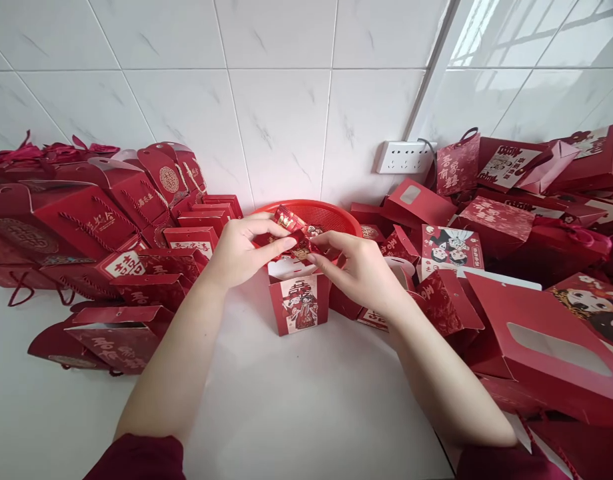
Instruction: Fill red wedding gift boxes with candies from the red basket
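Note:
My left hand (239,252) pinches red wrapped candies (289,220) between thumb and fingers. Opposite it, my right hand (359,267) has thumb and fingers closed on a dark red wrapped candy (302,245) that both hands touch. Just below them stands an upright red gift box (300,305) with a white top edge and a printed figure on its front. Behind the box is a red plastic basket (339,212) with wrapped pieces in it, partly hidden by my hands. How many candies I hold is not clear.
Red gift boxes with rope handles (94,220) crowd the left side of the white table (286,413). More red boxes (551,320) lie heaped on the right, some tipped over. A white power strip (405,157) is on the tiled wall behind.

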The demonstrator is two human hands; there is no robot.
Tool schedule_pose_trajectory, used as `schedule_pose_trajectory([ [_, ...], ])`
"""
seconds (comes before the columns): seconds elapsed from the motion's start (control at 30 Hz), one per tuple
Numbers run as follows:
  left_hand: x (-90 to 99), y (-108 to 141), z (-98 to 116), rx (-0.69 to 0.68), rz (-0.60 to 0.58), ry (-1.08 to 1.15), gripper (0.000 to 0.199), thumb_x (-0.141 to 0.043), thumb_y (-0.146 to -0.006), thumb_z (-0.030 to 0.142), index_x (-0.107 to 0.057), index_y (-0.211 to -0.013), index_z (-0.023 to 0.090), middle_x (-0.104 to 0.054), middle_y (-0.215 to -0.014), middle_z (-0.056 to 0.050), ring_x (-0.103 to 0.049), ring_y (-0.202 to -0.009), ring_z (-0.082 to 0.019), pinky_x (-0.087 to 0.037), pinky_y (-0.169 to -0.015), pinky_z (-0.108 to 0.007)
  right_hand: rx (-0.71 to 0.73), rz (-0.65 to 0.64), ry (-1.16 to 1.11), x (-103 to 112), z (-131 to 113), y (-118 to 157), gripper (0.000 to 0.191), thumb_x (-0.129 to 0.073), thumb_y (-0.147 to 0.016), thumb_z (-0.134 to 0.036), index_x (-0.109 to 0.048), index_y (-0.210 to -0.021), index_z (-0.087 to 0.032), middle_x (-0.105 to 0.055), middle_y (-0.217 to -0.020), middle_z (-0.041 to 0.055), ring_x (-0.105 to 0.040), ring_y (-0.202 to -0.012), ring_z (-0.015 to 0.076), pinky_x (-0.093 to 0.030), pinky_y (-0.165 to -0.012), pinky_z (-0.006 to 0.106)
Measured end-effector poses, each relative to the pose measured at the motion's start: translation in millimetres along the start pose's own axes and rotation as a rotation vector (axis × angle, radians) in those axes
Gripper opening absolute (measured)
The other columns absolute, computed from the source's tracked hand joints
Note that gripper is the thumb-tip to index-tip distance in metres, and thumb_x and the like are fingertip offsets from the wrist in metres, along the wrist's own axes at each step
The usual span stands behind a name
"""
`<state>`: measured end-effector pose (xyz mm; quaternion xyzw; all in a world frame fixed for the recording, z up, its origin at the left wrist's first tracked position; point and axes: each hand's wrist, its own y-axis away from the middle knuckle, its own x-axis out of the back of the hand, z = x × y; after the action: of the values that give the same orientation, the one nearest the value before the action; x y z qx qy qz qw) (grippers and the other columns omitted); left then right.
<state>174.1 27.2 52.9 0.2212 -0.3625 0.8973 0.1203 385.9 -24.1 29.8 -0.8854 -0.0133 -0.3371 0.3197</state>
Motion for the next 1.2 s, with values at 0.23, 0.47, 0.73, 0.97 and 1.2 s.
schedule_pose_trajectory([
  [0.23, -4.5, 6, 15, -0.079, -0.055, -0.089, 0.010, -0.072, -0.084, 0.030, -0.078, -0.081, 0.023, -0.061, -0.073, -0.001, -0.057, -0.070, -0.015, -0.047, -0.068, -0.030, 0.057, -0.042, -0.021, 13, -5, 5, 0.011, -0.060, -0.096, -0.025, -0.063, -0.104, -0.018, -0.071, -0.098, 0.0011, -0.063, -0.079, 0.0126, -0.044, -0.067, 0.024],
  [0.47, 14.2, 5, 3, -0.059, -0.074, -0.383, 0.024, -0.055, -0.091, 0.020, -0.078, -0.094, 0.025, -0.060, -0.090, -0.003, -0.056, -0.072, -0.014, -0.045, -0.067, -0.029, -0.023, -0.004, -0.013, 14, 1, 5, 0.013, -0.045, -0.101, -0.028, -0.051, -0.109, -0.020, -0.067, -0.093, 0.0056, -0.062, -0.079, 0.0186, -0.044, -0.067, 0.028],
  [0.73, 6.0, 5, -4, 0.026, -0.296, -0.651, 0.024, -0.061, -0.088, 0.042, -0.078, -0.092, 0.026, -0.060, -0.097, -0.004, -0.060, -0.079, -0.018, -0.043, -0.068, -0.031, 0.009, -0.170, 0.081, -2, 15, -3, 0.010, -0.040, -0.102, -0.030, -0.045, -0.102, -0.022, -0.061, -0.075, -0.0007, -0.053, -0.067, 0.0177, -0.041, -0.067, 0.030],
  [0.97, 5.7, 5, -11, 0.248, -0.527, -0.706, 0.041, -0.066, -0.076, 0.061, -0.065, -0.060, 0.023, -0.060, -0.081, -0.003, -0.055, -0.063, -0.018, -0.029, -0.050, -0.031, -0.064, -0.291, 0.254, -3, 8, 0, 0.018, -0.037, -0.103, -0.034, -0.049, -0.112, -0.023, -0.066, -0.073, 0.0010, -0.062, -0.068, 0.0219, -0.043, -0.077, 0.034],
  [1.2, 9.8, 6, -5, 0.334, -0.677, -0.670, 0.044, -0.068, -0.070, 0.067, -0.070, -0.075, 0.023, -0.060, -0.093, -0.006, -0.059, -0.074, -0.021, -0.035, -0.055, -0.030, -0.066, -0.358, 0.230, -2, 6, 4, 0.013, -0.041, -0.102, -0.031, -0.048, -0.110, -0.023, -0.055, -0.059, -0.0046, -0.057, -0.057, 0.0196, -0.041, -0.072, 0.030],
])
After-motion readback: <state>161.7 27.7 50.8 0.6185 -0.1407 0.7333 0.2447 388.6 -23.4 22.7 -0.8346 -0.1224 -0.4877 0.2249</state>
